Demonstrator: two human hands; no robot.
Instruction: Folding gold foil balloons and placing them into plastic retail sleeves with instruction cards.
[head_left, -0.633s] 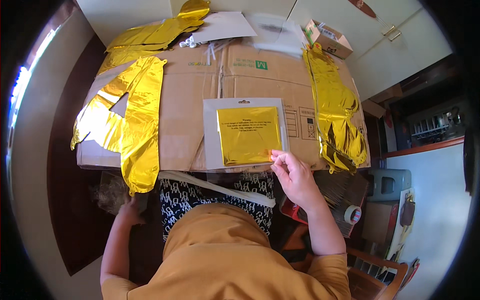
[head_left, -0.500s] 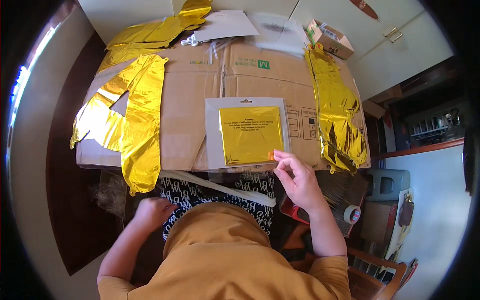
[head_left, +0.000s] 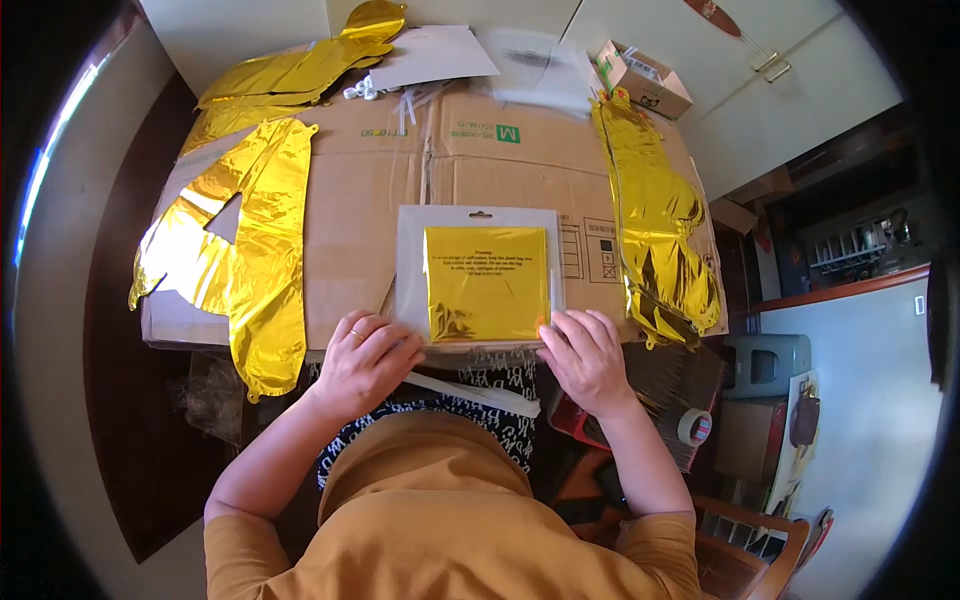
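Observation:
A flat clear plastic bag with a white backing [head_left: 411, 262] and a folded gold foil balloon [head_left: 488, 315] inside lies near the front edge of the cardboard. My left hand [head_left: 368, 362], with a ring on one finger, is closed at the bag's lower left corner. My right hand [head_left: 588, 360] has its fingers bent and pinches the lower right corner. A small orange spot shows beside its fingertips; I cannot make out what it is. The thumb tips are partly hidden.
Flat gold foil balloons lie on the cardboard [head_left: 365, 190] at the left [head_left: 272, 205], far left [head_left: 275, 80] and right [head_left: 645, 195]. White sheets [head_left: 435, 58] and a small open carton [head_left: 642, 80] are at the back. A tape roll [head_left: 694, 428] sits at lower right.
My left hand has come up from my lap to the bag's lower left corner. The right hand has stayed at the lower right corner, with its fingers now lower and closer to the edge.

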